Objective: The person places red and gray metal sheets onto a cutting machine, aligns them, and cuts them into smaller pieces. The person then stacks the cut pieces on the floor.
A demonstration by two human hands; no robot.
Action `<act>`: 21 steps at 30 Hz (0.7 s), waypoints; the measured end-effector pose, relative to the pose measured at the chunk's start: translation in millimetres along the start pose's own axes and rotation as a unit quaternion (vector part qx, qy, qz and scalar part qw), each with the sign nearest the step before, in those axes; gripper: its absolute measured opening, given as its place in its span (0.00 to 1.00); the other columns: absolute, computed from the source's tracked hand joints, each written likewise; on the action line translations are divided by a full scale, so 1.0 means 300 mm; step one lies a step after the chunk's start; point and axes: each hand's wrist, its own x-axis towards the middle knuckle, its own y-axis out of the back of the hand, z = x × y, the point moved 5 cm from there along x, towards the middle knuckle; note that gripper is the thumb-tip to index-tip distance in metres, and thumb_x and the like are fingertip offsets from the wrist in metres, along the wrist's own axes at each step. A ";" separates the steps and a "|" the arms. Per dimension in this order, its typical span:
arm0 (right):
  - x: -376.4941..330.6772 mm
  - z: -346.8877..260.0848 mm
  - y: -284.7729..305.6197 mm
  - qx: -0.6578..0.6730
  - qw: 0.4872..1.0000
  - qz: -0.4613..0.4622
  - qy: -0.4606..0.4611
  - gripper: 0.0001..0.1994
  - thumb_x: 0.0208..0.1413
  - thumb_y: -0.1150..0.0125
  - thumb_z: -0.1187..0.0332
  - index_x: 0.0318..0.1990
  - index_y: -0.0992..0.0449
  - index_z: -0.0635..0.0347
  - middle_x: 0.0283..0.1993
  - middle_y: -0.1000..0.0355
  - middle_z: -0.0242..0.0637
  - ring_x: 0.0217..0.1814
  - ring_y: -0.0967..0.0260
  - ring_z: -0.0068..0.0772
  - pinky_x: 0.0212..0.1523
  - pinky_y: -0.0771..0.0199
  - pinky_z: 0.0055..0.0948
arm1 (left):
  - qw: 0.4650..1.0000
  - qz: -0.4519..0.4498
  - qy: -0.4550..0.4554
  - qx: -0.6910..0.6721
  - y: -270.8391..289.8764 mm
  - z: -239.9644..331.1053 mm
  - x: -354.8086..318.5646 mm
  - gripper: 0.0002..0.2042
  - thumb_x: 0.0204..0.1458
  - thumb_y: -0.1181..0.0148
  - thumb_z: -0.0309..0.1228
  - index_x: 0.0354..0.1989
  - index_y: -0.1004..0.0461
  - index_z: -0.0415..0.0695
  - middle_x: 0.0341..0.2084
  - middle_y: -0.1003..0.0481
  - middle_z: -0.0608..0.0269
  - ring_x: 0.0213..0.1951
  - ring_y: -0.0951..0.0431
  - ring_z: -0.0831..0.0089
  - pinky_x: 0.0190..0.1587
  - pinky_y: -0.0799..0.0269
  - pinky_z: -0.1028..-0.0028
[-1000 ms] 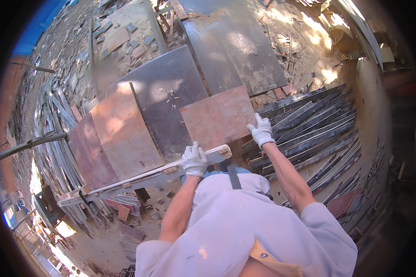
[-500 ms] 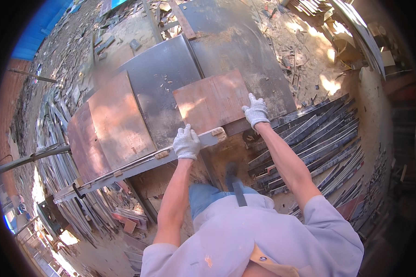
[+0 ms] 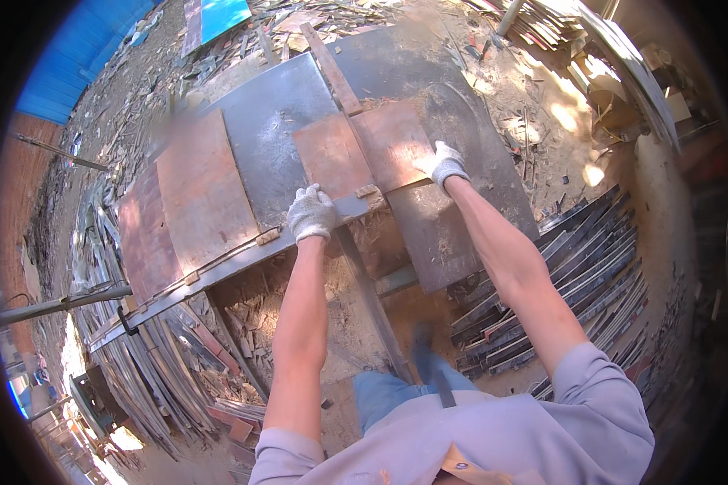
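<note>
We see both hands in white knit work gloves, arms stretched forward over a grey metal table (image 3: 275,129). Left hand (image 3: 311,212) rests palm-down, fingers curled loosely over the near edge of a reddish-brown board (image 3: 332,162) — fingertips lie on the board's near corner, the heel of the hand over the table's front rail (image 3: 218,271). We cannot tell whether the fingers actually clamp the board or just press on it. Right hand (image 3: 442,162) lies flat with fingers spread a little, on the near right corner of a second reddish board (image 3: 392,141), pressing rather than closed around anything. The two boards sit side by side between the hands, parted by a narrow wooden strip (image 3: 332,58) that runs away from the fingers toward the far end of the table. Left of the left fingers, well apart — a larger rusty-brown sheet (image 3: 205,190) lying on the table, and another one (image 3: 146,238) beyond it. Under the right forearm a dark metal plate (image 3: 437,234) hangs off the table. Right of that, a stack of dark slats (image 3: 566,259) on the ground. Below the left forearm, wood scraps (image 3: 255,311) and dirt.
</note>
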 end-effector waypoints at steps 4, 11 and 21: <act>-0.206 0.351 0.039 0.397 0.909 -0.103 -0.070 0.19 0.67 0.33 0.52 0.48 0.18 0.61 0.44 0.19 0.35 0.46 0.24 0.32 0.47 0.25 0.37 | 0.998 -0.055 -0.008 0.007 -0.093 0.040 -0.026 0.18 0.63 0.48 0.40 0.56 0.21 0.50 0.50 0.20 0.47 0.51 0.18 0.47 0.56 0.24 0.50; -0.618 0.431 0.242 0.795 0.530 -0.279 -0.100 0.24 0.73 0.46 0.49 0.56 0.27 0.65 0.39 0.27 0.34 0.35 0.35 0.25 0.26 0.33 0.21 | 0.997 -0.064 0.040 -0.018 0.011 0.075 0.030 0.28 0.62 0.50 0.39 0.70 0.32 0.41 0.60 0.24 0.41 0.56 0.20 0.42 0.60 0.26 0.49; -0.936 0.284 0.839 0.693 0.644 -0.082 -0.313 0.12 0.68 0.36 0.54 0.44 0.21 0.51 0.33 0.23 0.25 0.26 0.31 0.18 0.19 0.40 0.20 | 0.965 -0.218 0.139 -0.055 0.386 0.252 -0.092 0.35 0.56 0.38 0.46 0.71 0.32 0.41 0.58 0.24 0.43 0.57 0.21 0.45 0.62 0.28 0.54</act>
